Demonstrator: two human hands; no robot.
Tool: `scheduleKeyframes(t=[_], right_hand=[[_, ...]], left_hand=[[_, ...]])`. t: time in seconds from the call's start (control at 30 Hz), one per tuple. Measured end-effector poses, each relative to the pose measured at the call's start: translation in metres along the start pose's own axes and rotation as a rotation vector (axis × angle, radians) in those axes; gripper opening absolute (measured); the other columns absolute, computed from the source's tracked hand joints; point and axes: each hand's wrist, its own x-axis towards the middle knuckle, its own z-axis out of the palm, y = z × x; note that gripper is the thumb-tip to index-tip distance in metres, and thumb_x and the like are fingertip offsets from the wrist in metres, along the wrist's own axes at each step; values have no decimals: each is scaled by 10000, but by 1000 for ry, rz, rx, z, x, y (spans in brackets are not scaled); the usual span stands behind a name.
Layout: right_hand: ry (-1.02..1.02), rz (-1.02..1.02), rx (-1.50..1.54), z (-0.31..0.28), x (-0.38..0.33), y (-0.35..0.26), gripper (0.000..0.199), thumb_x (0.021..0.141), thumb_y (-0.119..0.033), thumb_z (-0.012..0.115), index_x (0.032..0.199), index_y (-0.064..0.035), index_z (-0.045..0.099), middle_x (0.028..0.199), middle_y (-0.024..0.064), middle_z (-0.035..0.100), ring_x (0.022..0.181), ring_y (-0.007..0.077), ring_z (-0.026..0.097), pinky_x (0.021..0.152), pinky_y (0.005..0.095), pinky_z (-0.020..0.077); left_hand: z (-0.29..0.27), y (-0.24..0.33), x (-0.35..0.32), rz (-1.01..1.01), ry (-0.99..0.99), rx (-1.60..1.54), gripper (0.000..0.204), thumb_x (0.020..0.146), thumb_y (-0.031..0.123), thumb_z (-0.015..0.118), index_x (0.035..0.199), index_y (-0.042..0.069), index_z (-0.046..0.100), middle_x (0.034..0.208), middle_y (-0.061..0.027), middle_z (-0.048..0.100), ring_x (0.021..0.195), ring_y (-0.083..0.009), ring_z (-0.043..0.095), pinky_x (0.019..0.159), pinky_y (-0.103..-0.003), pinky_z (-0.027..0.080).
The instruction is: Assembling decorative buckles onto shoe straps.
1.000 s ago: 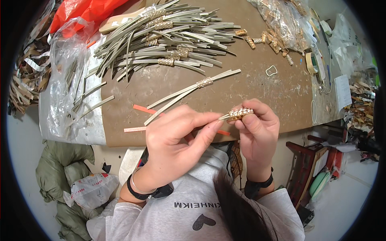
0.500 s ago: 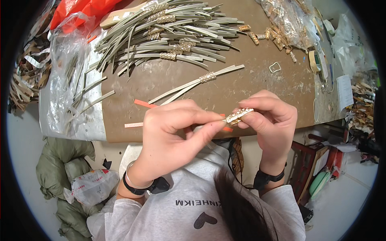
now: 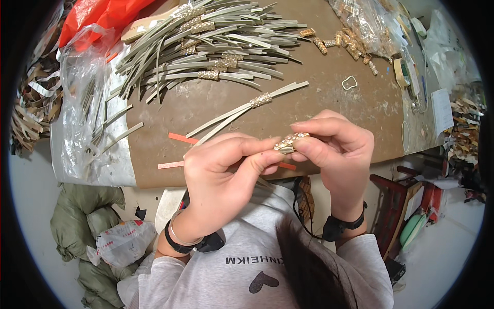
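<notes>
Between my hands, in front of the table edge, is a short gold ornament [image 3: 291, 142] studded with clear stones. My right hand [image 3: 337, 147] pinches it between thumb and fingers from the right. At its left end my left hand [image 3: 221, 167] is closed in a pinch; what seems to be a thin grey strap is in those fingers, mostly hidden. Just beyond my hands lies a finished-looking piece, a pair of grey straps [image 3: 218, 118] through a gold studded sleeve [image 3: 261, 99]. Orange strips [image 3: 171, 165] lie beside and partly under my left hand.
A heap of grey straps with gold sleeves [image 3: 208, 74] covers the far left of the brown table [image 3: 329, 110]. Loose gold ornaments [image 3: 352, 49] spill from a clear bag [image 3: 368, 26] at far right. Tape [image 3: 401, 73] stands at the right edge; a plastic bag [image 3: 85, 103] lies left.
Both hands have shifted slightly left with the ornament. It has turned so more of its pale underside shows, and my left fingers sit closer against its end. The view has shifted slightly.
</notes>
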Motion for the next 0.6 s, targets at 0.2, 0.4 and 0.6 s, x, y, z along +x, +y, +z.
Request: scheduleKeyframes(t=[0.2, 0.4, 0.6], right_hand=[[56, -95, -207, 9, 9, -2, 208, 783, 94, 649, 986, 54, 669, 902, 95, 614, 772, 132, 634, 651, 236, 554], [128, -430, -728, 18, 2, -6, 183, 745, 25, 709, 925, 3, 683, 847, 99, 613, 659, 131, 612, 567, 220, 508], [121, -335, -562, 20, 4, 0, 136, 731, 55, 702, 849, 3, 660, 819, 70, 604, 633, 100, 598, 533, 216, 498]], left_hand=[[6, -8, 8, 38, 141, -95, 153, 797, -57, 661, 944, -44, 700, 732, -95, 672, 625, -117, 634, 550, -205, 491], [9, -12, 6, 126, 212, -61, 159, 798, -62, 662, 954, -58, 691, 757, -111, 676, 624, -125, 628, 566, -216, 493], [3, -5, 6, 128, 177, 38, 170, 823, -20, 664, 987, -61, 680, 804, -109, 687, 668, -114, 646, 548, -199, 495]])
